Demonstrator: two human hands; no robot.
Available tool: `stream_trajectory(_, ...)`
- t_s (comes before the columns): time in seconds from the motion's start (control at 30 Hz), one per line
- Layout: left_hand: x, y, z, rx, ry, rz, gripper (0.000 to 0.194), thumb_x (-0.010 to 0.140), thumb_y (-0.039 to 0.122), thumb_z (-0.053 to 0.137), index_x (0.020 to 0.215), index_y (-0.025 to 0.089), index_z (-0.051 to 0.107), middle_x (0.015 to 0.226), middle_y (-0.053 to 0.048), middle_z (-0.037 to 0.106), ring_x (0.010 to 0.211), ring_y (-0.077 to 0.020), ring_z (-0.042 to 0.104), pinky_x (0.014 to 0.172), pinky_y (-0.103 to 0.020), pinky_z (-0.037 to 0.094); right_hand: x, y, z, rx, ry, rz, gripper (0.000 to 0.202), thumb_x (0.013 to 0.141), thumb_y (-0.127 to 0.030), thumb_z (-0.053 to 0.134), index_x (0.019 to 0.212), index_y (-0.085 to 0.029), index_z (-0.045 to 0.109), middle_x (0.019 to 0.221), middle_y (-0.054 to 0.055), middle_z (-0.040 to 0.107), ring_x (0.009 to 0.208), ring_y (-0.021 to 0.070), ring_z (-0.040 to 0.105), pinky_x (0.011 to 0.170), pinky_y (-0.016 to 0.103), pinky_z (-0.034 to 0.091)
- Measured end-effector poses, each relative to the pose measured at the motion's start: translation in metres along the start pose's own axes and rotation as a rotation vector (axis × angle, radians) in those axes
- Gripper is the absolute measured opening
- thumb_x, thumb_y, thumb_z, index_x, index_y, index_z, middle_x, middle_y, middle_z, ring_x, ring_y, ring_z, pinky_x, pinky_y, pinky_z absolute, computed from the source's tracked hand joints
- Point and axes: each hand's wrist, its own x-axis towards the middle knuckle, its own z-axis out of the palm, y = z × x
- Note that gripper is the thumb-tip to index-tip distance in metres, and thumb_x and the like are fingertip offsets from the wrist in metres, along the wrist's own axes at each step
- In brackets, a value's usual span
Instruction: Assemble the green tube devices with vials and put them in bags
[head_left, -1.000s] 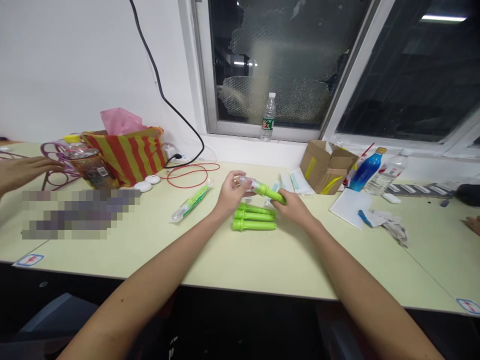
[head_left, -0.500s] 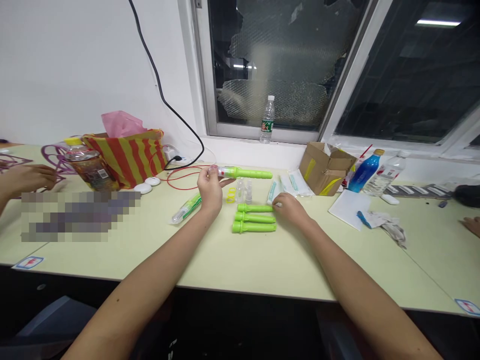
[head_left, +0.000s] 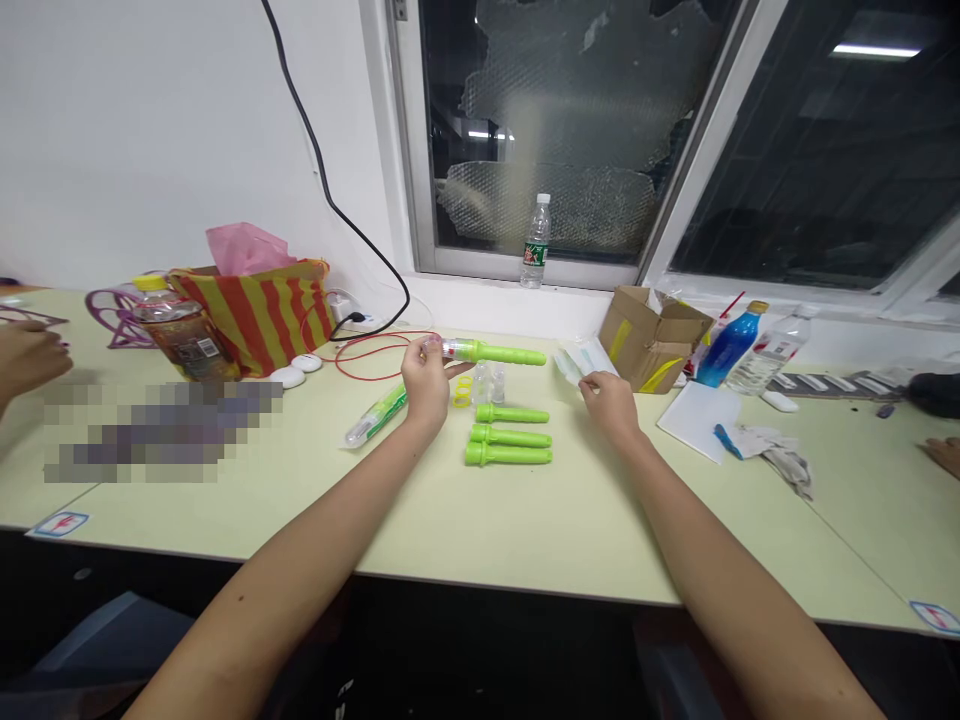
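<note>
My left hand (head_left: 426, 385) is closed around the clear end of a light stick (head_left: 510, 354), its bright green handle pointing right. My right hand (head_left: 609, 402) pinches the lower edge of a clear plastic packet (head_left: 574, 358) with pale green printing, partly lifted off the table. Three loose green handles (head_left: 514, 436) lie side by side between my arms. Behind them are small clear plastic pieces (head_left: 489, 382) and yellow rings (head_left: 463, 390). A second, wrapped light stick (head_left: 375, 415) lies left of my left wrist.
A cardboard box (head_left: 651, 340) stands behind my right hand, with bottles (head_left: 739, 340), white paper (head_left: 701, 415) and a glove (head_left: 780, 460) farther right. On the left are a striped bag (head_left: 262, 315), a drink bottle (head_left: 180, 335) and another person's hand (head_left: 30, 360).
My right hand has moved back and right, from beside the rear green handle to the packet, raising it. My left hand keeps the light stick nearly still. The other person's hand has shifted left.
</note>
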Motion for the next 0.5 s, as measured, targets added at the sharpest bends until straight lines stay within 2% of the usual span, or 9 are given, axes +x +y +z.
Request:
stream_trajectory(0.13,0.0,0.001,0.0,-0.008,0.001,0.008,0.036,0.082,0.051,0.062,0.089,0.017,0.052,0.083,-0.002,0.057,0.08,-0.0161,0.065,0.069,-0.042,0.064,-0.006,-0.017,-0.008,0.229,0.14,-0.077,0.021,0.088,-0.025,0.05,0.085,-0.019,0.069,0.09,0.007,0.071,0.082,0.0208,0.063,0.077,0.033,0.048)
stream_trajectory(0.27,0.001,0.003,0.0,-0.012,0.006,0.02,0.037,0.083,0.053,0.06,0.089,0.017,0.052,0.084,-0.003,0.058,0.082,-0.0172,0.066,0.069,-0.043,0.064,-0.008,-0.028,-0.018,0.374,0.266,-0.087,0.022,0.091,-0.031,0.049,0.088,-0.021,0.068,0.093,0.007,0.068,0.086,0.0206,0.063,0.076,0.033,0.052)
stream_trajectory(0.37,0.002,0.003,0.0,-0.015,0.009,0.025,0.036,0.083,0.052,0.061,0.09,0.017,0.052,0.085,-0.003,0.058,0.082,-0.0172,0.066,0.069,-0.043,0.064,0.001,-0.019,-0.024,0.376,0.373,-0.051,0.024,0.093,-0.035,0.046,0.093,-0.022,0.066,0.1,0.009,0.067,0.093,0.0213,0.062,0.081,0.035,0.052)
stream_trajectory(0.5,0.003,0.003,0.0,-0.017,0.015,0.024,0.037,0.082,0.052,0.061,0.091,0.017,0.052,0.086,-0.003,0.058,0.082,-0.0161,0.065,0.069,-0.04,0.064,0.023,0.007,-0.019,0.229,0.412,-0.026,0.025,0.093,-0.032,0.043,0.095,-0.023,0.067,0.105,0.009,0.067,0.104,0.0237,0.06,0.094,0.042,0.047)
